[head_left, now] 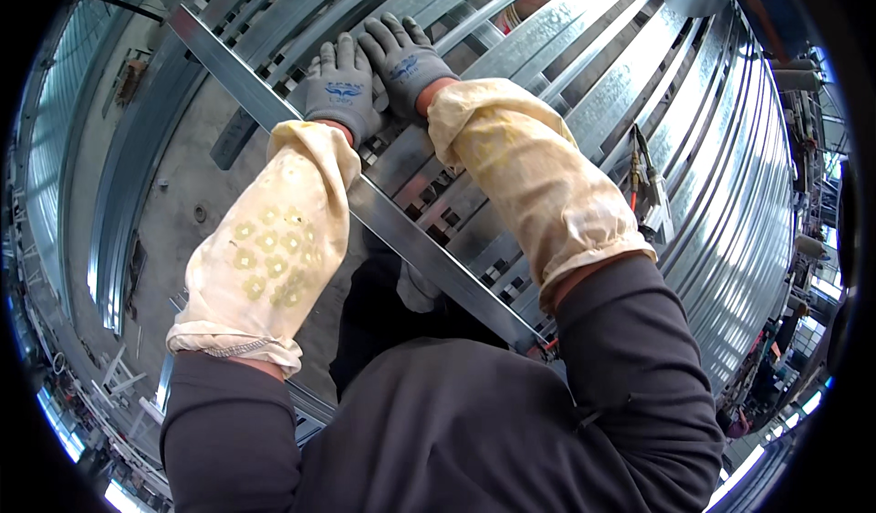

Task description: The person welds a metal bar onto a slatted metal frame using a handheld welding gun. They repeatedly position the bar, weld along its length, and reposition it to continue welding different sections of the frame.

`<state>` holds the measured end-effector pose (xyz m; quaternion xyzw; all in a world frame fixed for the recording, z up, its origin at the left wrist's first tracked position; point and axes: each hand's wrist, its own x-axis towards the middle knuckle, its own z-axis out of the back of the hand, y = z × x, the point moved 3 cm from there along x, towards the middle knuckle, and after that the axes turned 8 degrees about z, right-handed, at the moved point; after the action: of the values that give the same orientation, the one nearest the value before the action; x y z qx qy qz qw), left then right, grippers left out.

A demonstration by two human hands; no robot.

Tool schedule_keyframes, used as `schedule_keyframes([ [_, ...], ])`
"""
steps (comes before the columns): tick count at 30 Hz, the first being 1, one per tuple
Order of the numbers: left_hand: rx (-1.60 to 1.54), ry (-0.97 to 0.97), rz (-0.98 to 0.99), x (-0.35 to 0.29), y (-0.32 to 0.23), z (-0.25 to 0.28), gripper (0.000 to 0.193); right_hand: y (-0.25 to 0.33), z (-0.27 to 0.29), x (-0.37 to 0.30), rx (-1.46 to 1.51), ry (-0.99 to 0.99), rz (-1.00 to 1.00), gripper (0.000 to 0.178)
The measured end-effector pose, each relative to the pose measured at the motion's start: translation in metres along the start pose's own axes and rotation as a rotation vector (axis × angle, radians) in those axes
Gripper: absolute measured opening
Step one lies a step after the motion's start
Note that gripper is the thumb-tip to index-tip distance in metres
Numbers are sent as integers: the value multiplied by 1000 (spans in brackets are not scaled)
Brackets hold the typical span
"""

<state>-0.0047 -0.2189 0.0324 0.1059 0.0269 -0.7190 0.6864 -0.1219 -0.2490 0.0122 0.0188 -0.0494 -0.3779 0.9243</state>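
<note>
Bars [538, 43] of bright, zinc-looking metal lie in a close row in front of the person and off to the right, with a plain steel rail [433, 253] running crosswise near their closer ends. The gloved left hand [344, 91] and right hand [401, 59] rest palm down over the bars just past that rail, side by side, fingers extended and closing on nothing that shows; what lies under the palms is hidden. Each bar looks stiff along its length, though anything this long and narrow may whip or sag if lifted from one end. One alone is probably manageable, several together likely heavy. The smooth faces look slick, so friction from the gloves should help, and the edges may be sharp. A hold with fingers curled around both long edges, hands spread well apart about the middle, would likely balance best; the narrow gaps leave little finger room. A hand tool [635, 177] with a red part lies farther right, well apart from both hands
</note>
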Motion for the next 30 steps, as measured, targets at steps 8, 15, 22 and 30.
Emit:
schedule_keyframes([
  [8,-3,40,-13,-5,-2,6,119,-1,50,-60,333,68,18,96],
  [15,68,97,-20,-6,-3,18,116,28,84,-155,114,367,19,122],
  [22,65,113,-33,-5,2,20,116,34,72,-108,35,547,152,128],
  [30,17,65,-95,-6,1,17,116,34,56,-120,-36,423,135,102],
])
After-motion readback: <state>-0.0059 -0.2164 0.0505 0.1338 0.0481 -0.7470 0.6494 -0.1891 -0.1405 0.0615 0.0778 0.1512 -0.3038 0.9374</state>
